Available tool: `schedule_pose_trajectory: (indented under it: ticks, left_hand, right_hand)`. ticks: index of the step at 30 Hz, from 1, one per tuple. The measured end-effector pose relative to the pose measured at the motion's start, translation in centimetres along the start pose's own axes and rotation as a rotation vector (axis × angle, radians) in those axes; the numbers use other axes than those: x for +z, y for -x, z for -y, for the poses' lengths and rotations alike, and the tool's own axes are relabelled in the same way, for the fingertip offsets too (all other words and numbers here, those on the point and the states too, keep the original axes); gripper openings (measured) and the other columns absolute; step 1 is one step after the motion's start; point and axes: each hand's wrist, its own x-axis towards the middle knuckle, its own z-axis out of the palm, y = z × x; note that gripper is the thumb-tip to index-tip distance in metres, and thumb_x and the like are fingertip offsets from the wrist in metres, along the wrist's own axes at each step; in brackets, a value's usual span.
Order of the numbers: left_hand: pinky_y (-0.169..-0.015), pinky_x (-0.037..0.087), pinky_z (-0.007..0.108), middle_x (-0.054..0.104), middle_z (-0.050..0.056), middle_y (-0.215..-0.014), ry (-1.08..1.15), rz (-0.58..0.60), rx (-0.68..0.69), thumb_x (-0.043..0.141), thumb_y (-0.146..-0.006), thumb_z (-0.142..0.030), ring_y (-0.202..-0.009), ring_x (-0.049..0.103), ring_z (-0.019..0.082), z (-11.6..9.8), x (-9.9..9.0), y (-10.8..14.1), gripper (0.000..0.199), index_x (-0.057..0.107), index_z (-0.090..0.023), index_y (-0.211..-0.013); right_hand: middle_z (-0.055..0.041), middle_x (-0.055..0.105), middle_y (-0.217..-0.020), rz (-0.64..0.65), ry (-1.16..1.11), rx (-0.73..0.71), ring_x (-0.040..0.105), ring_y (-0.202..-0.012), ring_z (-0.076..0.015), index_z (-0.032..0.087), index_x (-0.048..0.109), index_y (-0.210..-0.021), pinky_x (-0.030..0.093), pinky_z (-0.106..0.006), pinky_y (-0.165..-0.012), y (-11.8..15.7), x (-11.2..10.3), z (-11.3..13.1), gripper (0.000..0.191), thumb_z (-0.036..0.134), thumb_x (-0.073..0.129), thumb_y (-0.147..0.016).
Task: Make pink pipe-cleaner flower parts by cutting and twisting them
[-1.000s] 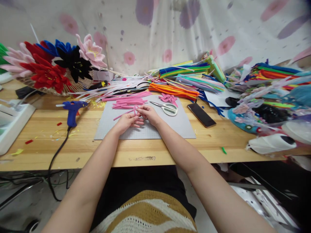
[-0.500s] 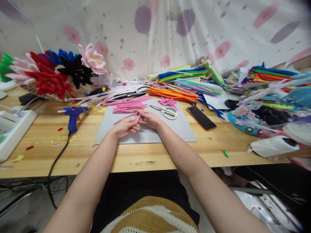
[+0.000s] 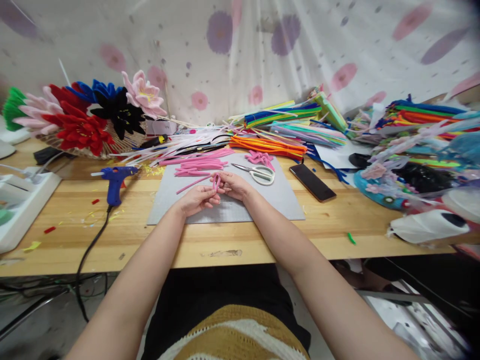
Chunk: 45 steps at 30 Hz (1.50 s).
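Note:
Between my fingertips, over the grey mat (image 3: pixel 165 205), is a pink pipe cleaner (image 3: pixel 216 182) bent into a narrow upright loop. My left hand (image 3: pixel 198 199) pinches it from the left, and my right hand (image 3: pixel 233 186) grips it from the right. A single straight pink pipe cleaner (image 3: pixel 192 185) lies just left of the loop. Behind my hands rests a bundle of cut pink pipe cleaners (image 3: pixel 200 166). Scissors (image 3: pixel 258 173) with pale handles lie beyond my right hand, near a small heap of bent pink pieces (image 3: pixel 260 158).
A blue glue gun (image 3: pixel 115 182) stands left of the mat, its cord hanging over the table edge. To the right lies a phone (image 3: pixel 312 182). Fuzzy flowers (image 3: pixel 84 131) and an orange pipe cleaner bundle (image 3: pixel 268 145) line the back. A white power strip (image 3: pixel 28 210) sits far left.
The pink loop has become narrower and more upright between my fingers. Both hands stay in nearly the same place, and the view has shifted slightly.

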Motion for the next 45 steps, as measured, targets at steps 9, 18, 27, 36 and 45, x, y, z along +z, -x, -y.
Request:
schedule_pose_trajectory:
  ticks: [9, 18, 27, 36, 45]
  left_hand:
    - [-0.038, 0.040, 0.009, 0.065, 0.004, -0.064, 0.036, 0.015, -0.008, 0.061, -0.079, -0.014, -0.051, 0.061, 0.006, 0.0, -0.2, -0.3, 0.010, 0.067, -0.010, -0.086]
    - [-0.036, 0.036, 0.007, 0.064, 0.004, -0.063, 0.071, 0.037, -0.026, 0.060, -0.080, -0.015, -0.048, 0.058, 0.004, 0.4, 0.4, -0.5, 0.011, 0.068, -0.010, -0.086]
    - [-0.044, 0.045, 0.012, 0.066, 0.004, -0.063, 0.063, -0.032, 0.011, 0.060, -0.080, -0.016, -0.052, 0.061, 0.007, 0.5, 1.3, -0.5, 0.010, 0.067, -0.011, -0.085]
    - [-0.055, 0.047, 0.024, 0.068, 0.007, -0.075, -0.289, -0.268, 0.252, 0.061, -0.076, -0.038, -0.063, 0.064, 0.015, 0.9, 1.3, -0.8, 0.029, 0.064, -0.012, -0.088]
    - [-0.081, 0.040, 0.036, 0.058, 0.012, -0.099, -1.302, -0.926, 0.395, 0.062, -0.074, -0.033, -0.100, 0.052, 0.028, -0.1, -4.1, 0.1, 0.016, 0.065, -0.020, -0.082]
  right_hand:
    - [0.0068, 0.044, -0.045, -0.144, 0.003, -0.059, 0.027, -0.036, 0.0001, 0.011, 0.058, -0.068, 0.012, -0.014, -0.033, -0.6, 0.1, -0.5, 0.029, 0.036, 0.073, -0.064]
    - [0.0060, 0.049, -0.051, -0.010, -0.065, 0.033, 0.027, -0.035, 0.0002, 0.013, 0.055, -0.071, 0.017, -0.013, -0.032, -0.2, 0.5, -0.3, 0.027, 0.037, 0.067, -0.072]
    - [0.0085, 0.042, -0.043, -0.164, -0.029, -0.069, 0.026, -0.033, -0.0003, 0.013, 0.054, -0.066, 0.014, -0.015, -0.032, -0.5, 0.5, -0.5, 0.030, 0.037, 0.072, -0.063]
    - [0.0035, 0.050, -0.052, -0.353, 0.105, -0.242, 0.037, -0.043, -0.0038, 0.015, 0.055, -0.061, 0.018, -0.017, -0.036, -0.3, 0.1, 0.3, 0.024, 0.034, 0.068, -0.063]
    - [-0.0072, 0.062, -0.097, -0.709, 0.942, -0.396, 0.051, -0.065, -0.0111, 0.015, 0.063, -0.102, 0.043, -0.029, -0.071, -0.1, -3.0, 0.4, 0.031, 0.020, 0.058, -0.073]
